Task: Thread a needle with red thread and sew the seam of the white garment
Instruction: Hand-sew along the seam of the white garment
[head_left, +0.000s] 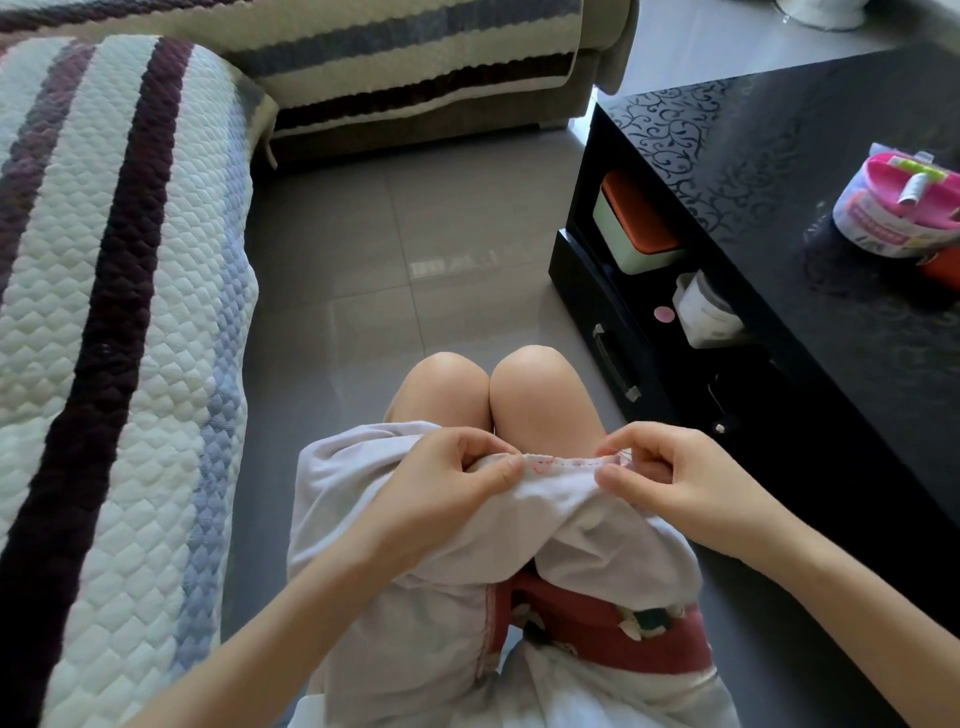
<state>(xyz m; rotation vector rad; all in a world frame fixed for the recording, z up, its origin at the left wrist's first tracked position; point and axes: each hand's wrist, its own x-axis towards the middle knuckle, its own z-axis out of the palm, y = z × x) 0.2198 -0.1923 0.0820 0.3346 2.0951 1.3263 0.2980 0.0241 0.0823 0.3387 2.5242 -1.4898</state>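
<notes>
One white garment (545, 499) lies crumpled over the person's lap. Its top seam is pulled straight between both hands, and a dashed row of red stitches (571, 460) runs along it. The left hand (457, 478) has a tight grip pinching the seam's left end; the right hand (670, 478) pinches the right end. A pink tub (893, 208) sits on the black surface (779, 171) to the right.

You have two grips, the left grip (457, 470) and the right grip (670, 483), pinching one white garment (545, 499) at six o'clock. One black desk (753, 171) at two o'clock carries one pink tub (893, 208). Two striped covers (104, 260) lie at ten and twelve.
</notes>
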